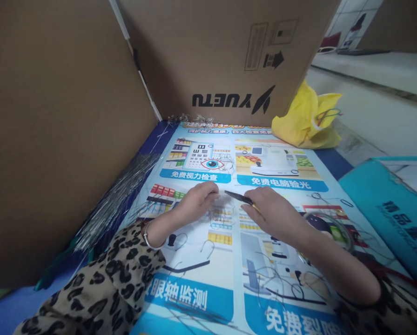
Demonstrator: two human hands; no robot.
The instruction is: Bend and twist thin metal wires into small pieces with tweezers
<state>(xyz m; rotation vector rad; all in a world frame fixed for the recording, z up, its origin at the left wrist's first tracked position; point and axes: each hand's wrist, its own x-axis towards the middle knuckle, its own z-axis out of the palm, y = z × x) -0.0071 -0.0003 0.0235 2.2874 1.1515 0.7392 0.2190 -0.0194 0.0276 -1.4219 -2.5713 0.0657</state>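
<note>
My right hand (274, 211) is closed around a pair of pliers (238, 196), whose dark, pointed jaws face left. Close to the jaw tips is my left hand (196, 202), its fingers pinched together; whatever they hold is too fine to make out. Thin bent wires (208, 249) lie scattered on the printed poster (198, 291) beneath both hands. A coil of wire (346, 228) rests beside my right forearm. To the left, a bundle of long straight wires (119, 190) lies along the cardboard.
Tall cardboard panels (55, 130) stand at the left and back (215, 56). Small clear or shiny pieces (194, 121) sit at the poster's far edge. A yellow bag (308, 118) stands at the back right. A blue box (390, 200) is at the right.
</note>
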